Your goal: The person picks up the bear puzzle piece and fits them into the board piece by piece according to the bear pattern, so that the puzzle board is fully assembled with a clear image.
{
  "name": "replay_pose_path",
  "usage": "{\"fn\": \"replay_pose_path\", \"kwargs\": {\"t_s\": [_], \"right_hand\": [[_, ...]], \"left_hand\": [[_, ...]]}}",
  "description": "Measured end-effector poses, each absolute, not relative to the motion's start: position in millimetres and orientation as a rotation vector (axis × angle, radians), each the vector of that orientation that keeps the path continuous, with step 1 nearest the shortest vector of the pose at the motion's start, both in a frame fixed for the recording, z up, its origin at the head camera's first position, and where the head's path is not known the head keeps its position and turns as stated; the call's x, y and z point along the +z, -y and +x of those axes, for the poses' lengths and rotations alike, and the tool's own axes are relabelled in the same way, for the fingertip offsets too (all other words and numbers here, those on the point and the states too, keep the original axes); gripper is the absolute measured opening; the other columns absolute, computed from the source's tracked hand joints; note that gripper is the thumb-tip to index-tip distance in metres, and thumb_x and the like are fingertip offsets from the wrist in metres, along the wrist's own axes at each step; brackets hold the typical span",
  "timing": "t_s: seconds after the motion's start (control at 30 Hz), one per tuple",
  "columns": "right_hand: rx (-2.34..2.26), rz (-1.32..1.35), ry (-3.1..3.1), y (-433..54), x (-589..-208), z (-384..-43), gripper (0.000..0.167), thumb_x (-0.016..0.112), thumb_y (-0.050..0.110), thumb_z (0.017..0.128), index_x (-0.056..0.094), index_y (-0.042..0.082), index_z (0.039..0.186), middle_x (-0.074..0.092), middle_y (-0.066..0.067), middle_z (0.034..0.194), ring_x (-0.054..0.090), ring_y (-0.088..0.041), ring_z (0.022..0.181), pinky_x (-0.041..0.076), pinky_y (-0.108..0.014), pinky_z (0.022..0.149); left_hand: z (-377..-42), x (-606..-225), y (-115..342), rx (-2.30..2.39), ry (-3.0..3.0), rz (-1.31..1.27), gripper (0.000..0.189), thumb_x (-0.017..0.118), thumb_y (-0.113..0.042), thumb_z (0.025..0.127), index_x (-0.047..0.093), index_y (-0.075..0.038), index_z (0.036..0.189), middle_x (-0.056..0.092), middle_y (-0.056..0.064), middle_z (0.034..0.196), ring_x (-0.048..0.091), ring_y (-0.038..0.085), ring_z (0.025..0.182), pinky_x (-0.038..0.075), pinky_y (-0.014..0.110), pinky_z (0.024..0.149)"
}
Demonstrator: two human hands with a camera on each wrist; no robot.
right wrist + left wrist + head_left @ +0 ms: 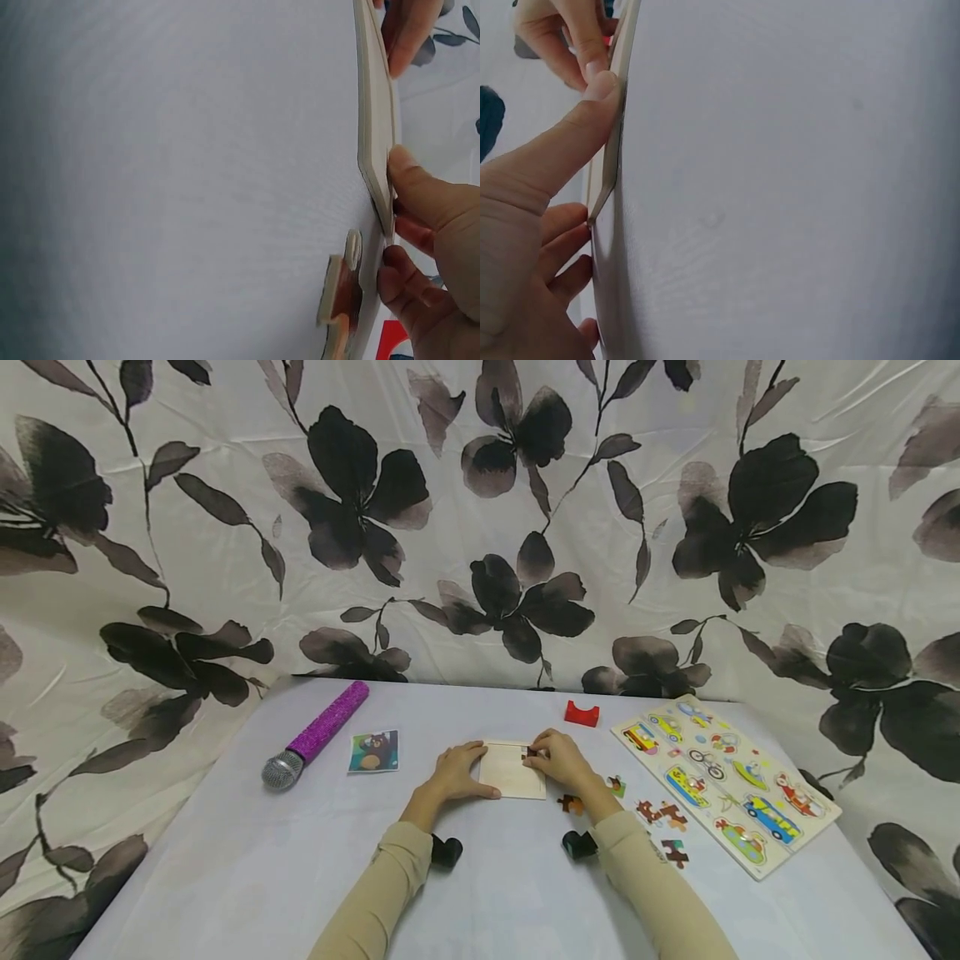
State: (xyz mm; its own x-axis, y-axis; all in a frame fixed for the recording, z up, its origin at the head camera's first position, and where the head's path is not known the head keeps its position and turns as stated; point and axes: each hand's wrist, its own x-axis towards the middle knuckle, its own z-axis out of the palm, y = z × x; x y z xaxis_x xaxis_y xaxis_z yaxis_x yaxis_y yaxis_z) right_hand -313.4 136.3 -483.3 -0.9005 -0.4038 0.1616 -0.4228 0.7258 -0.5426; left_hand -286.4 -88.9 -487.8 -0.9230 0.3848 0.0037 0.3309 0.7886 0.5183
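Head view: the left hand (453, 774) is gripping the pale square wooden tray (504, 781) between both hands; the right hand (562, 762) is pinching a dark jigsaw piece (527, 751) at the tray's far-right corner, where uneven pressure could tip it. Left wrist: the left thumb (574, 131) is pressing the tray. Right wrist: a loose brown jigsaw piece (346, 291) is lying nearby, possibly obstructing.

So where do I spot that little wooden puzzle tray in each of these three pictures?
Head view: the wooden puzzle tray lies flat on the table, just below and right of centre.
Left wrist view: nearly edge-on, a pale strip left of centre, running down from the top.
Right wrist view: nearly edge-on again, right of centre, from the top downward.
Shared landmark: the right hand, at the tray in all three.
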Motion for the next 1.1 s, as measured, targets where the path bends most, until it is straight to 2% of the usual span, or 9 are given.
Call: {"fn": "replay_pose_path", "kwargs": {"t_s": [0.27, 0.53, 0.73, 0.97, 1.1], "right_hand": [[0.988, 0.685, 2.933, -141.1, -485.1, -315.5, 0.033, 0.072, 0.015, 0.083, 0.068, -0.006, 0.108, 0.060, -0.015, 0.109, 0.057, -0.023, 0.089, 0.052, -0.035, 0.076], [1.003, 0.723, 2.944, -145.1, -480.3, -312.3, 0.038, 0.069, 0.017, 0.086, 0.064, -0.009, 0.114, 0.058, -0.020, 0.113, 0.057, -0.027, 0.092, 0.051, -0.039, 0.077], [1.115, 0.606, 2.925, -173.3, -469.4, -303.0, 0.041, 0.065, 0.012, 0.088, 0.057, -0.007, 0.124, 0.060, -0.023, 0.121, 0.060, -0.028, 0.091, 0.054, -0.034, 0.073], [1.088, 0.422, 3.043, -229.0, -458.0, -280.6, 0.042, 0.069, 0.012, 0.085, 0.059, -0.006, 0.121, 0.063, -0.022, 0.108, 0.055, -0.023, 0.080, 0.048, -0.027, 0.063], [1.001, 0.409, 3.131, -250.5, -457.9, -267.6, 0.043, 0.073, 0.014, 0.081, 0.061, -0.006, 0.117, 0.065, -0.018, 0.102, 0.054, -0.019, 0.078, 0.046, -0.028, 0.064]], "left_hand": [[-287.3, -486.6, 91.7, 0.814, -2.836, 0.601, 0.085, 0.080, -0.040, 0.071, 0.045, 0.001, 0.137, 0.040, 0.016, 0.145, 0.034, 0.035, 0.135, 0.023, 0.055, 0.109], [-287.4, -486.4, 91.4, 0.827, -2.830, 0.590, 0.085, 0.080, -0.040, 0.071, 0.045, 0.001, 0.137, 0.039, 0.015, 0.145, 0.032, 0.034, 0.136, 0.021, 0.055, 0.110], [-287.3, -486.7, 91.9, 0.845, -2.841, 0.595, 0.086, 0.081, -0.039, 0.069, 0.046, 0.002, 0.136, 0.040, 0.016, 0.145, 0.033, 0.034, 0.136, 0.021, 0.055, 0.110], [-287.9, -486.8, 91.6, 0.855, -2.845, 0.580, 0.087, 0.081, -0.039, 0.069, 0.046, 0.002, 0.136, 0.040, 0.016, 0.145, 0.033, 0.033, 0.136, 0.021, 0.054, 0.111], [-287.3, -487.1, 91.4, 0.847, -2.857, 0.587, 0.087, 0.081, -0.040, 0.068, 0.047, 0.002, 0.135, 0.042, 0.016, 0.144, 0.034, 0.034, 0.135, 0.023, 0.055, 0.110]]}}
